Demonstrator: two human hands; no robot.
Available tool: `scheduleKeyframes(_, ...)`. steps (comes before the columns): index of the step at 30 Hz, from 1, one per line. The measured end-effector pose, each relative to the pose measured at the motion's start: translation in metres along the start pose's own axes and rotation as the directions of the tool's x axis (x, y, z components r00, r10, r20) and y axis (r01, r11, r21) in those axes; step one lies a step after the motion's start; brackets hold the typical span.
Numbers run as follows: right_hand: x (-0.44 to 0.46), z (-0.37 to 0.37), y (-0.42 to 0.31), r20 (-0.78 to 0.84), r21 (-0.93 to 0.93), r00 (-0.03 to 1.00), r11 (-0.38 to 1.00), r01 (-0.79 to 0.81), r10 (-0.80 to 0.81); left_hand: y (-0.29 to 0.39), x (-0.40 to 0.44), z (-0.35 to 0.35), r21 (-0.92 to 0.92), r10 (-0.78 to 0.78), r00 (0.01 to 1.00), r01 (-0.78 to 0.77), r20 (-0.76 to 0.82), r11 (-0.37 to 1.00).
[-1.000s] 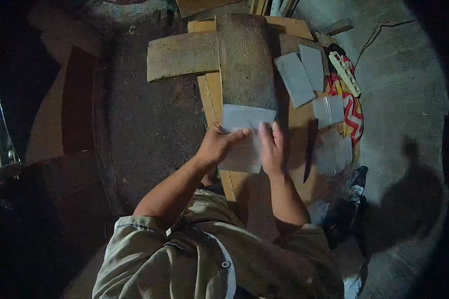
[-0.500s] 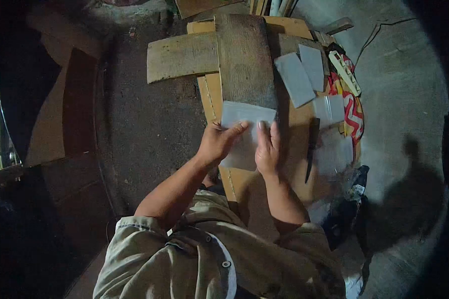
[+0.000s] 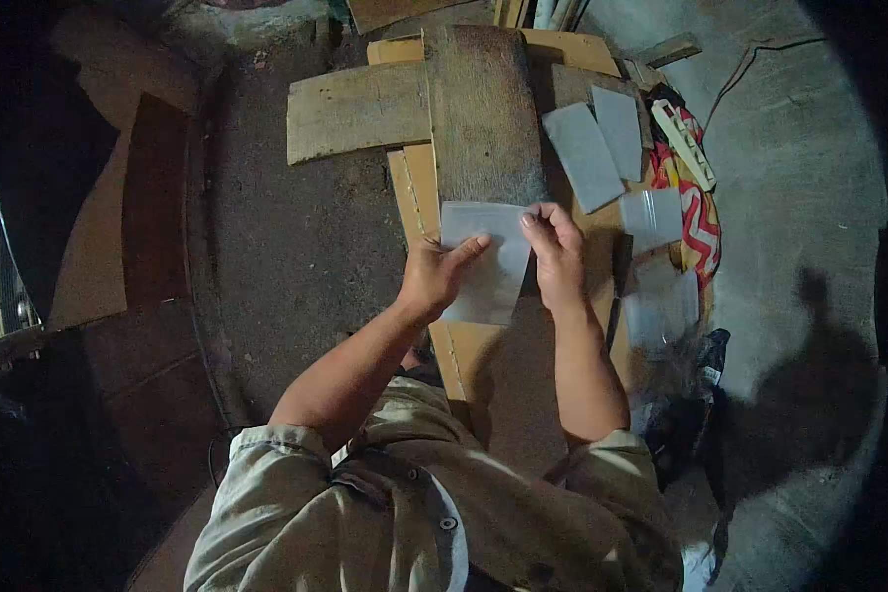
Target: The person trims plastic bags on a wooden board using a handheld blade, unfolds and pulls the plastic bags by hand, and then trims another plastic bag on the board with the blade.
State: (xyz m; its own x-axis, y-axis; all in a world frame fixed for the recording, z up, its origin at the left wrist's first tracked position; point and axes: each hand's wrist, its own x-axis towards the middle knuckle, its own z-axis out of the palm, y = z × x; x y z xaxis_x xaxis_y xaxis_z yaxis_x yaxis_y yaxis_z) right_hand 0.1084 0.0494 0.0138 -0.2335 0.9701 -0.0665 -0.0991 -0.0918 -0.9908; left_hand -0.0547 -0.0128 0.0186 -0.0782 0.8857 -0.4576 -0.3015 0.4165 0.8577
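A thin stack of translucent plastic bags (image 3: 488, 286) is held in front of me, over the near end of a worn wooden board (image 3: 483, 113). My left hand (image 3: 436, 276) grips its left side, with the thumb lying on top. At the upper right corner, my right hand (image 3: 559, 259) pinches the edge between thumb and fingers. Two pale stacks of similar plastic, a left one (image 3: 582, 158) and a right one (image 3: 617, 133), lie beyond my right hand. A dark knife (image 3: 621, 264) lies partly hidden by my right hand and forearm.
Another wooden plank (image 3: 360, 113) crosses under the board, with brown cardboard (image 3: 419, 187) beneath. On the right are clear plastic packs (image 3: 651, 219), a cream power strip (image 3: 683, 146) and a red-and-yellow patterned cloth (image 3: 699, 232). Concrete floor (image 3: 789, 197) lies beyond.
My right hand has shifted right and up, from lying along the bags' right side to pinching their upper right corner. My left hand has kept its hold.
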Motion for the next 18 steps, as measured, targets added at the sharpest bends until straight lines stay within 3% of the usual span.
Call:
scheduleKeyframes(2, 0.009, -0.008, 0.006, 0.031, -0.034, 0.999, 0.999, -0.015, 0.016, -0.011, 0.009, 0.001, -0.032, 0.101, 0.995, -0.102, -0.01, 0.994)
scheduleKeyframes(6, 0.028, -0.016, 0.015, 0.071, -0.051, 0.996, 0.997, -0.049, 0.052, -0.016, 0.023, 0.003, -0.063, 0.06, 0.998, -0.061, -0.02, 0.996)
scheduleKeyframes(9, 0.046, -0.024, 0.02, 0.054, -0.112, 0.986, 0.982, -0.151, 0.158, -0.018, 0.026, 0.008, 0.098, 0.15, 0.984, -0.141, -0.096, 0.985)
scheduleKeyframes(11, 0.055, -0.028, 0.028, 0.011, -0.142, 0.98, 0.971, -0.194, 0.198, -0.036, 0.028, 0.013, 0.293, 0.406, 0.858, -0.319, -0.315, 0.901)
scheduleKeyframes(13, 0.063, -0.034, 0.044, -0.028, -0.193, 0.977, 0.958, -0.211, 0.21, -0.03, 0.015, 0.019, 0.344, 0.475, 0.843, -0.381, -0.252, 0.859)
scheduleKeyframes(15, 0.069, -0.037, 0.059, -0.073, -0.208, 0.984, 0.963, -0.172, 0.16, -0.035, 0.011, 0.025, 0.786, 0.658, 0.752, -0.388, -0.032, 0.482)
scheduleKeyframes(16, 0.07, -0.037, 0.061, -0.098, -0.257, 0.987, 0.955, -0.149, 0.128, -0.033, 0.008, 0.029, 0.785, 0.604, 0.791, -0.432, 0.093, 0.445)
scheduleKeyframes(17, 0.069, -0.038, 0.063, -0.099, -0.258, 0.986, 0.954, -0.154, 0.132, -0.037, 0.009, 0.032, 0.784, 0.601, 0.794, -0.43, 0.092, 0.448)
scheduleKeyframes(18, 0.068, -0.032, 0.052, -0.127, -0.316, 0.978, 0.928, -0.195, 0.163, -0.043, 0.013, 0.036, 0.842, 0.596, 0.781, -0.441, 0.189, 0.311)
